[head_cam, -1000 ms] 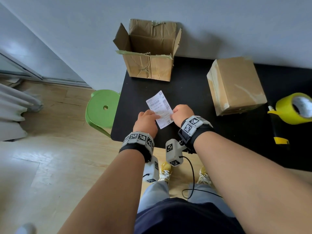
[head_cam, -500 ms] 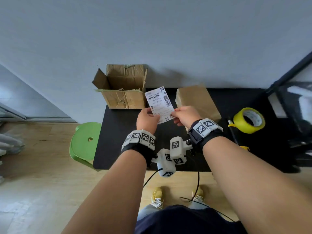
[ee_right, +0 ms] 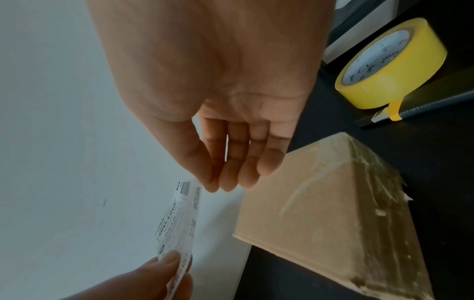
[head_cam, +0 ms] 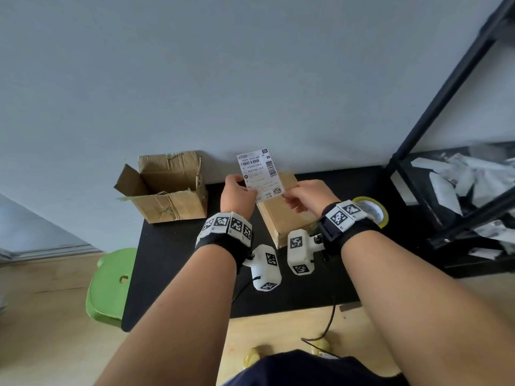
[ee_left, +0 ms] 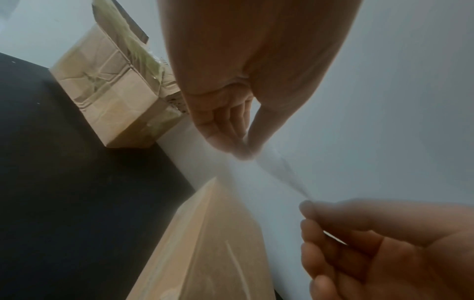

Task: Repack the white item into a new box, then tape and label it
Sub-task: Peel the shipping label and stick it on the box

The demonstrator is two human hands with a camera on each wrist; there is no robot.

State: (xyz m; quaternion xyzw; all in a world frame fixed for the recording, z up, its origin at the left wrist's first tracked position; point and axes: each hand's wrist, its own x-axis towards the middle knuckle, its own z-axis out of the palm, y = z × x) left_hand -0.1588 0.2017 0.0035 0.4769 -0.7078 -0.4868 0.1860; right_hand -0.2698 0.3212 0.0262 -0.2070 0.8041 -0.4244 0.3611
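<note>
Head view shows the label held upright above the sealed box, its lower corners pinched by the left hand and the right hand. Thin paper, probably light, floppy and easily creased, so edge grips suit it. Its backing and any peeled sticky side stay hidden. Open old box sits left on the worktop; yellow tape is partly hidden behind the right wrist.

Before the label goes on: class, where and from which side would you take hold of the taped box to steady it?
Probably the two long side walls of the taped box, one hand from each side, low down. It lies flat on the black table, its top should stay free for the label, and the open box stands apart.
</note>
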